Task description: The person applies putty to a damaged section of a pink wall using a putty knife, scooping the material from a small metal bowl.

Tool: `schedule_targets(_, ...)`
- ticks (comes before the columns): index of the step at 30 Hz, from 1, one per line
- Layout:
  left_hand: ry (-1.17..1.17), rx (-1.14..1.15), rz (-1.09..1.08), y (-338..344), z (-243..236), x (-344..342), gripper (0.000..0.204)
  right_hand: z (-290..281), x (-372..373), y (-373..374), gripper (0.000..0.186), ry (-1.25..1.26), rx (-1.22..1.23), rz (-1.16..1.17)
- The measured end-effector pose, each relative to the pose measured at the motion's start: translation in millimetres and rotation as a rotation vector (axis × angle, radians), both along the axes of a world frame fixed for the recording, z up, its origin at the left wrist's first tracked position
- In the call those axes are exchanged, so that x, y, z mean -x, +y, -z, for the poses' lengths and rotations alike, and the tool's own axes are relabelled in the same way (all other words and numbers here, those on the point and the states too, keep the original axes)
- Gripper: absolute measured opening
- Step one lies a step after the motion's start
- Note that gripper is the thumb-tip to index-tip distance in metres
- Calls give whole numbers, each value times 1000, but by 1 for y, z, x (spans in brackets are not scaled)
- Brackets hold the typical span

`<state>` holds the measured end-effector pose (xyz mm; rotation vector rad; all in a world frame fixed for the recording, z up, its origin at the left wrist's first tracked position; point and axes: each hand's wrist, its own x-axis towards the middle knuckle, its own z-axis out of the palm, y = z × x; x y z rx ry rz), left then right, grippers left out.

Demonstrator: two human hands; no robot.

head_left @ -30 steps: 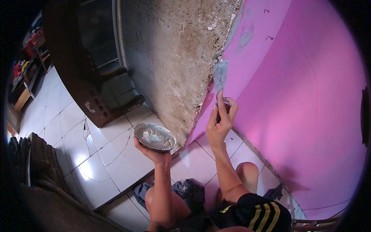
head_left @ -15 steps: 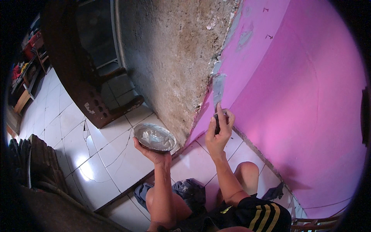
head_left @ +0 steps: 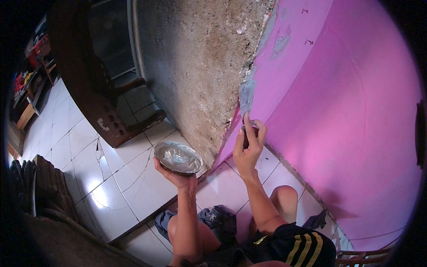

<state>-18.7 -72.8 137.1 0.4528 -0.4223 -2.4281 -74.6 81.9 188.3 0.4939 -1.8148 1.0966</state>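
My left hand (head_left: 179,179) holds a round bowl (head_left: 195,171) from below, its thumb on the rim. Pale grey paste (head_left: 177,156) lies smeared inside the bowl. My right hand (head_left: 250,149) is closed round the dark handle of a putty knife (head_left: 246,99), forefinger stretched along it. The knife's wide grey blade lies against the wall corner, where the pink wall (head_left: 347,120) meets rough bare plaster (head_left: 191,66). Smears of grey filler (head_left: 280,44) show on the pink strip higher up. Part of the handle is hidden by my fingers.
A dark wooden piece of furniture (head_left: 80,75) stands at the left, its legs reaching toward the plaster wall. Cracked white tiles (head_left: 129,178) cover the floor, with a step edge (head_left: 147,219) crossing them. A dark cloth (head_left: 315,221) lies at the pink wall's foot.
My right hand and the putty knife have shifted slightly left and up along the corner, and the blade now lies over the edge. My left hand and the bowl stay put.
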Motion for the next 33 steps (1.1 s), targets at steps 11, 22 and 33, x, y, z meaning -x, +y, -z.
schedule_targets(11,-4,-37,33,3,-5,-2,68,-23,0,7,45,97,35,9)
schedule_targets(22,7,-32,13,2,-3,-1,67,3,28,22,40,212,-57,197)
schedule_targets(33,2,-46,20,9,-8,1,65,-4,48,46,57,324,-200,234)
